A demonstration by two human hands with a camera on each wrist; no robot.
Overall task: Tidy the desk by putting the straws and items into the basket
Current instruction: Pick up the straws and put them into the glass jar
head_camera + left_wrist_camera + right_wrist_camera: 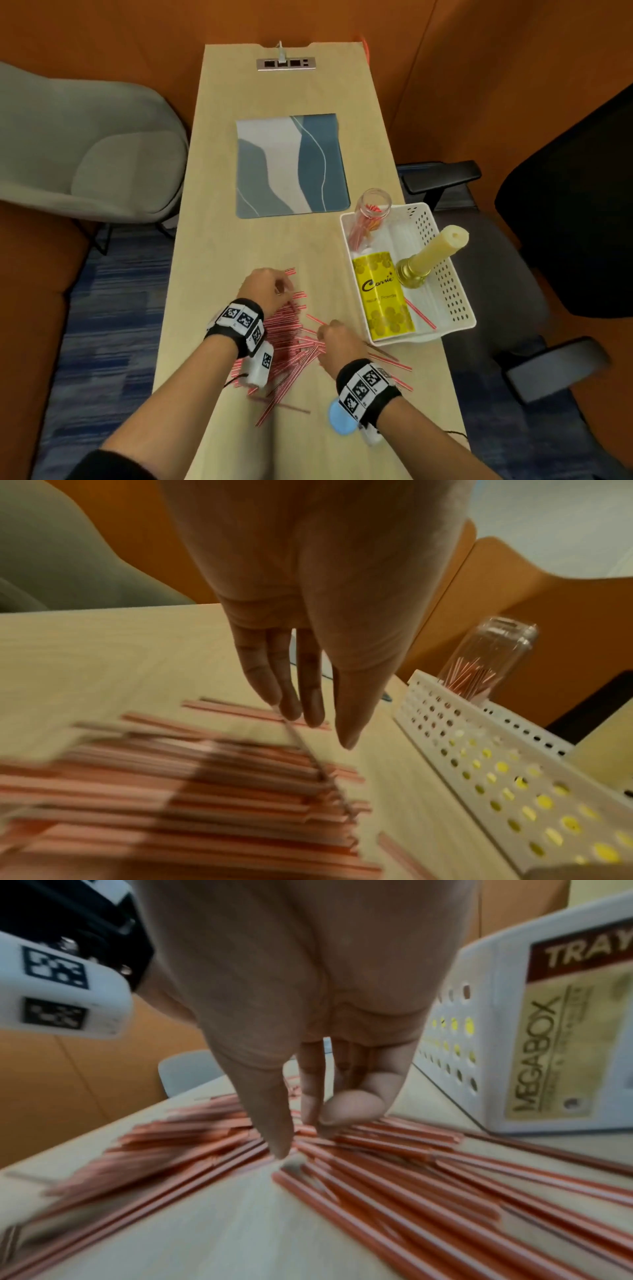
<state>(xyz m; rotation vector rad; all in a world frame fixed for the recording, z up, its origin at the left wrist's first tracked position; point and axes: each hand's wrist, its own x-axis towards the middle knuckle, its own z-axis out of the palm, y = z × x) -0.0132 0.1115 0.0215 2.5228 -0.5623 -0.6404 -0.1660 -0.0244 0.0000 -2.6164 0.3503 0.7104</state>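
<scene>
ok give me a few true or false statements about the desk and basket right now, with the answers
1. Most straws lie loose on the desk. True.
2. The basket is empty. False: it holds a yellow box, a candle and a jar.
3. The jar has straws in it. True.
4. The candle lies on the mat. False: it is in the basket.
5. The left hand and right hand are both down at the straw pile. True.

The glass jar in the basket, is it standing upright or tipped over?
Tipped. The glass jar leans on the white basket's far rim, with its open mouth raised past the rim and red straws inside.
</scene>
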